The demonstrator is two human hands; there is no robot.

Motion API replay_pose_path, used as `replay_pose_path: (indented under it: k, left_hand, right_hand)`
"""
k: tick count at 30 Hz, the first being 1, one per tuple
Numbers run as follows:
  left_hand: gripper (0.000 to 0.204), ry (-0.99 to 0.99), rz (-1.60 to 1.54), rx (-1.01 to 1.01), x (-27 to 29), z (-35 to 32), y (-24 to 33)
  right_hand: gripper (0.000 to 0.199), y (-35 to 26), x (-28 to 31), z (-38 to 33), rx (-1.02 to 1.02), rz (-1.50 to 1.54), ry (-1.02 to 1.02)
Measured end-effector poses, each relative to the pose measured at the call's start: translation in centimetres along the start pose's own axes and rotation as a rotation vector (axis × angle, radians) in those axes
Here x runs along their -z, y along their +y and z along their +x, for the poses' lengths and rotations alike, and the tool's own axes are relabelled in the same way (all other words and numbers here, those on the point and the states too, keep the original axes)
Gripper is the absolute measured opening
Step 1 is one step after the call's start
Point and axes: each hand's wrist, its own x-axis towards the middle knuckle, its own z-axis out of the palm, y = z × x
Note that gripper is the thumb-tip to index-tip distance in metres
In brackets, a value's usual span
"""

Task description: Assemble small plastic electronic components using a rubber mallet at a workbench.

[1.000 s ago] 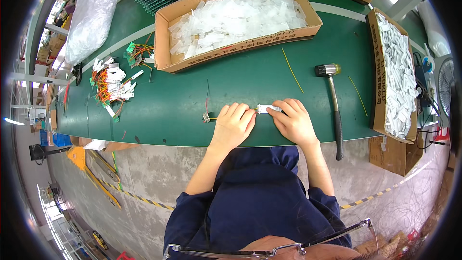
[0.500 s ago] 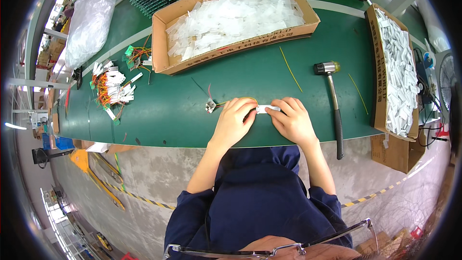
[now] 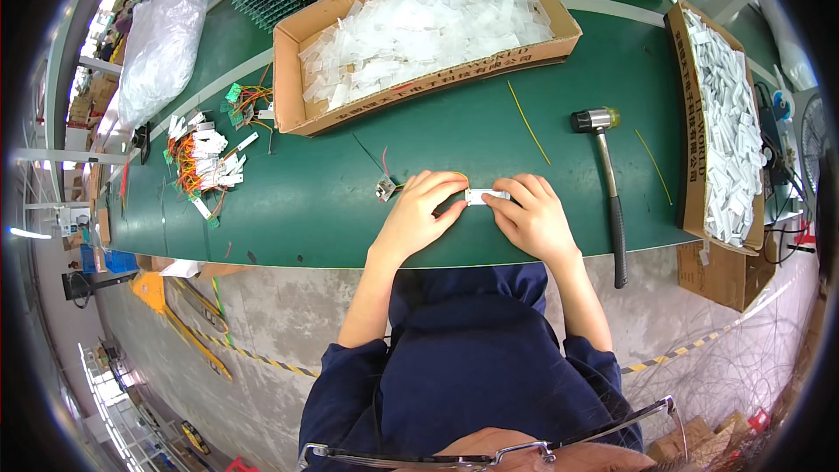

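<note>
Near the front edge of the green table, a small white plastic case point(image 3: 486, 197) lies between my two hands. The fingers of my left hand point(image 3: 419, 214) are closed on its left end, where a yellow wire runs in. My right hand point(image 3: 535, 217) grips its right end, thumb and fingers pressed on it. Left of my left hand sits a small metal connector part point(image 3: 384, 189) with red and black wires. What lies under my fingers is hidden.
Ahead stands a cardboard box point(image 3: 428, 92) of clear plastic pieces; another box point(image 3: 695, 149) of white cases is at right. A rubber mallet point(image 3: 609, 183) and loose yellow wires point(image 3: 530, 124) lie on the table point(image 3: 332, 210). Wired white assemblies point(image 3: 205, 157) are heaped at left.
My left hand and its fingers have shifted slightly, and the connector part has moved a little right. The white case stays nearly in place between my hands.
</note>
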Motion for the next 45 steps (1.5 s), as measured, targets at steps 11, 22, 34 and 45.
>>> replay_pose_path:
  k: [11, 22, 34, 45]
  left_hand:
    - [0.030, -0.091, 0.006, -0.008, 0.7, 0.5, -0.4]
    - [0.038, -0.149, 0.063, 0.021, 1.1, 0.9, -0.1]
    - [0.038, -0.153, 0.103, -0.043, 1.2, 0.7, -1.2]
    - [0.040, -0.133, 0.041, -0.012, 0.6, 0.8, -1.0]
  right_hand:
    - [0.029, 0.0, 0.0, 0.1, -0.006, 0.006, 0.007]
    - [0.028, 0.0, 0.1, 0.1, -0.022, 0.013, 0.010]
    - [0.029, 0.0, 0.0, 0.1, -0.025, 0.011, 0.018]
    - [0.025, 0.1, -0.2, 0.0, -0.033, 0.000, -0.003]
